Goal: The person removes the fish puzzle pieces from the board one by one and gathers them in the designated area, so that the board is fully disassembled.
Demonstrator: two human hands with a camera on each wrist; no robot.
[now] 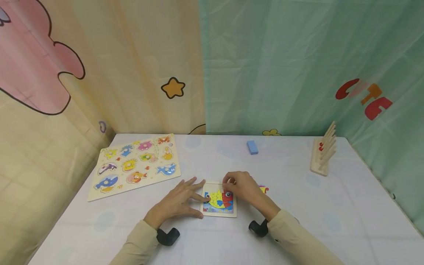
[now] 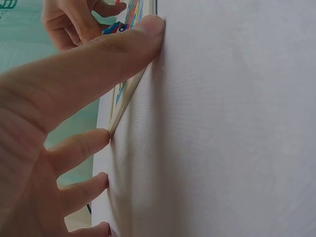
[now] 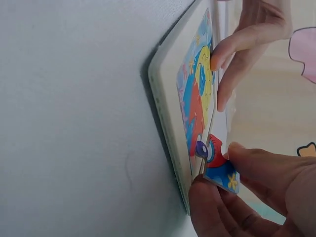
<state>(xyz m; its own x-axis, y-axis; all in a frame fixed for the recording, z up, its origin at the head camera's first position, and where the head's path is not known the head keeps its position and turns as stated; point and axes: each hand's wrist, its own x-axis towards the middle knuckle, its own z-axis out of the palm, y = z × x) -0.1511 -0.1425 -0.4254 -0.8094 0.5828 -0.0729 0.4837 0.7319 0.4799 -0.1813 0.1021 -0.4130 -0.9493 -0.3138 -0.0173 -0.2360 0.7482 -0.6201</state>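
Observation:
A small wooden jigsaw board (image 1: 219, 215) with a yellow and red fish picture lies between the hands. My left hand (image 1: 180, 198) has its fingers spread; one fingertip touches the picture, and the thumb (image 2: 143, 37) lies along the board's near edge. My right hand (image 1: 243, 187) is over the board's upper right part. Between its thumb and fingers it pinches a jigsaw piece (image 3: 224, 173), blue and red with a yellow starfish, tilted up from the board. A purple-rimmed eye shows beside that piece. Another colourful piece (image 1: 264, 189) lies partly hidden behind the right wrist.
At the left lies a large wooden peg puzzle (image 1: 154, 176) with animal shapes. A blue block (image 1: 252, 147) sits at the back. On the right stands a wooden base (image 1: 315, 158) with slanting sticks and red pieces. Curtains border the white table (image 1: 298, 235).

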